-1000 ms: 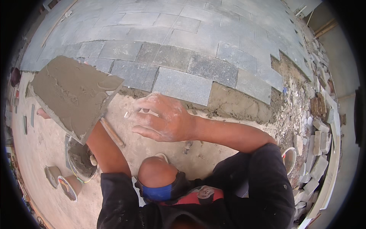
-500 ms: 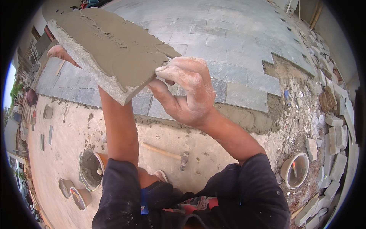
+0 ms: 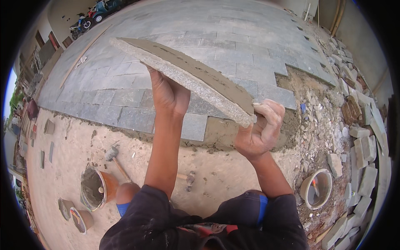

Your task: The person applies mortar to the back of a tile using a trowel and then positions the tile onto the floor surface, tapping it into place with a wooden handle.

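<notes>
Stone paving slab held up in the air by both hands, its top face spread with a layer of grey mortar. Left hand presses up against the slab's underside near its middle, fingers wrapped on the stone. Right hand is clamped around the slab's near corner, thumb on top by the mortar and fingers curled beneath. The slab tilts, its far end higher and pointing away to the left.

Below the slab lies a wide paved floor of grey rectangular stones, already laid in neat rows across most of the yard. Directly under the slab's near corner, at the edge of the paving, is an open gap with a bed of wet mortar, unfilled. Right of the slab, a strip of bare earth and rubble remains unpaved, with loose cut stones piled beyond it. So most of the paving looks finished, while this edge and the right-hand strip are left to do.

Below and left of the slab, on sandy ground, sit a hammer, an orange bucket of mortar and smaller tubs. A white bucket stands below and right.
</notes>
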